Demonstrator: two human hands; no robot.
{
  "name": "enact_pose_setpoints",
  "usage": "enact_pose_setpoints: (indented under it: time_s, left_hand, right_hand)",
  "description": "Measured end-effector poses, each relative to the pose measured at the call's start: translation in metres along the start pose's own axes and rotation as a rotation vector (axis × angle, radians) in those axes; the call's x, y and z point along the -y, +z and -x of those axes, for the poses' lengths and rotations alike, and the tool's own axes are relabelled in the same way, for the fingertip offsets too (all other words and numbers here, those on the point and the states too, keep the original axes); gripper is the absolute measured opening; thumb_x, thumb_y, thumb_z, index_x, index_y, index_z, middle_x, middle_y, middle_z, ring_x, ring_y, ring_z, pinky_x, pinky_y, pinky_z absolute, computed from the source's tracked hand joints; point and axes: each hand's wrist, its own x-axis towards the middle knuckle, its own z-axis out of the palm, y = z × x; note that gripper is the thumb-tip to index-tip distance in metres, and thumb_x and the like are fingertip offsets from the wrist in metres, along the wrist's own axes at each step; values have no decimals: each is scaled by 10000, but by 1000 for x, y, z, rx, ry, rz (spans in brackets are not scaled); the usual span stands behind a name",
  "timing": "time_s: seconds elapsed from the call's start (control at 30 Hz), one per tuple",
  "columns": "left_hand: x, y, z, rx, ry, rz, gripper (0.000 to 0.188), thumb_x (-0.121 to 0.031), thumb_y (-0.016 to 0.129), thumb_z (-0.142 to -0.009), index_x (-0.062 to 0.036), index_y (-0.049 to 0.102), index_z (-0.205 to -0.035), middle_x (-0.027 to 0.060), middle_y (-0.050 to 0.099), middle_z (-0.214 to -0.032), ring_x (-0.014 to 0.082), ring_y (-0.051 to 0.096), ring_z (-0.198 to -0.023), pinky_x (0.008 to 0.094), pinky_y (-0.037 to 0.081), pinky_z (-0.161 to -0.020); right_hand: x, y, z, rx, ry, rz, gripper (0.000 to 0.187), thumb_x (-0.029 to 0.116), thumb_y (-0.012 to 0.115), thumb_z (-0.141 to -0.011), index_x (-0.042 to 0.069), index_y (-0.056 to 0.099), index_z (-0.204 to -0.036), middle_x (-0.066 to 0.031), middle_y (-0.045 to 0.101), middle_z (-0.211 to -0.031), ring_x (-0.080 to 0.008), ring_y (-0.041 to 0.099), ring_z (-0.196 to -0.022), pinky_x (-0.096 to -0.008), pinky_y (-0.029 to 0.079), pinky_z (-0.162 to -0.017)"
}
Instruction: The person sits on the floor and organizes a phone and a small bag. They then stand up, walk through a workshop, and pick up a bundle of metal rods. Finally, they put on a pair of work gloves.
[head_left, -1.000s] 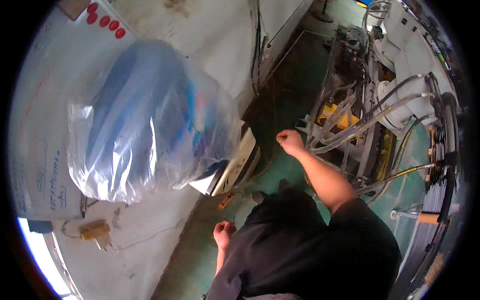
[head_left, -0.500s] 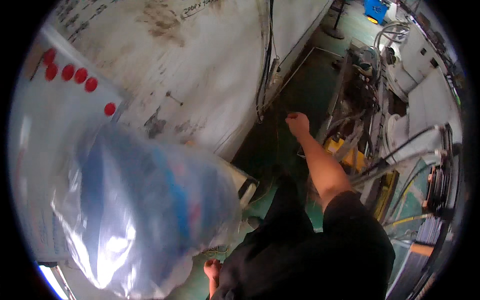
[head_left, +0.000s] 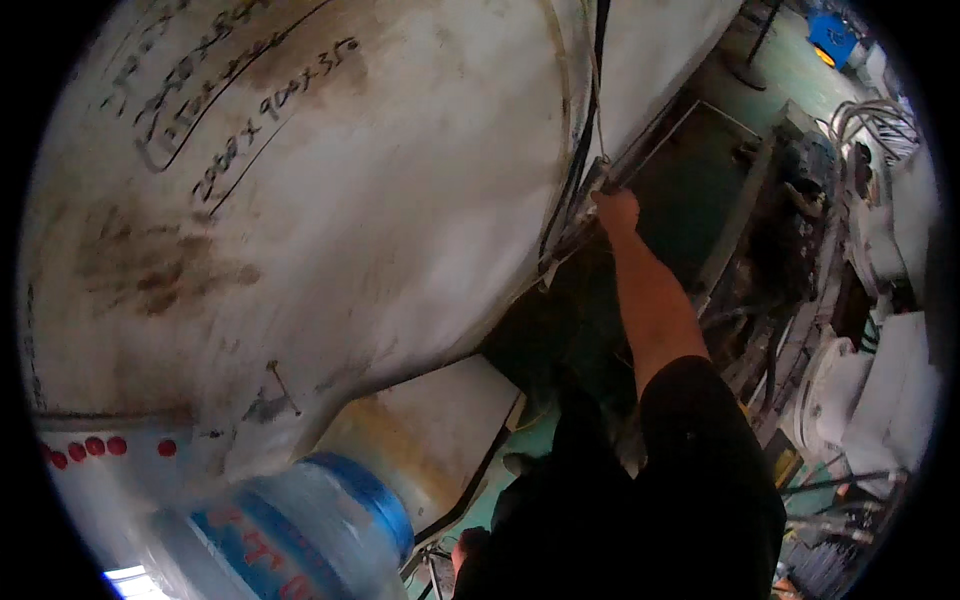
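Note:
My right arm stretches forward, and my right hand is closed at a narrow box-shaped pendant that hangs on a cord beside the big pale wall panel. Dark cables run down the panel close to it. The fingers' far side is hidden. Low by my left hip, my left hand looks curled with nothing visible in it; my dark clothing covers part of it. A large clear water bottle with a blue band stands near my left side.
A pale box with a stained top juts out from the panel's foot. Dirty machinery with rails lines the right side. Coiled hoses and a blue wheeled unit are at the far right. Red round magnets sit at left.
My right hand has gone from hanging free over the floor to the pendant by the panel. The view has shifted, and the bottle now sits lower in it.

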Motion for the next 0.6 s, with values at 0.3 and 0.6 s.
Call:
enact_pose_setpoints:
  time_s: [0.3, 0.6]
  left_hand:
    - [7, -30, -1, 131, -73, -38, 262, -336, 601, -894, -102, 716, -876, 118, 745, -965, 356, 699, -959, 467, 538, -787]
    - [-11, -29, -10, 148, -108, 7, 262, -340, 612, -889, -97, 710, -884, 120, 739, -969, 353, 697, -960, 467, 538, -793]
  right_hand:
    - [-2, 46, -61, 8, 32, -40, 551, 441, 834, -744, -46, 745, -986, -242, 737, -1056, -420, 715, -994, -498, 570, -827]
    - [15, 42, -43, -155, 98, -10, 480, 369, 824, -726, 28, 729, -1051, -198, 733, -1060, -401, 708, -1011, -495, 566, -850]
